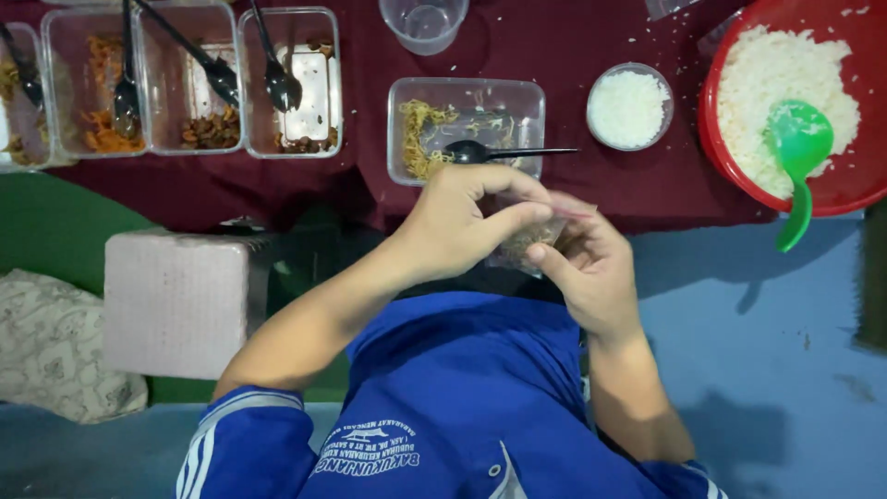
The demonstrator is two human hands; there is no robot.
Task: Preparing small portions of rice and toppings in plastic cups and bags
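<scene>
Both hands meet just below the table edge, over my blue shirt. My left hand [462, 226] pinches the top of a small clear plastic bag [525, 246] with brownish food inside. My right hand [591, 268] cups the same bag from below and from the right. Fingers hide most of the bag. Straight ahead on the dark red tablecloth sits a clear rectangular container [467, 129] with yellow noodles and a black spoon [490, 152] lying in it.
A round cup of white rice [629, 106] and a red bowl [855, 180] of rice with a green scoop [796, 152] stand at the right. Several clear trays [189, 79] with black spoons line the left. An empty clear cup [423, 23] stands behind. A pink box [180, 300] sits lower left.
</scene>
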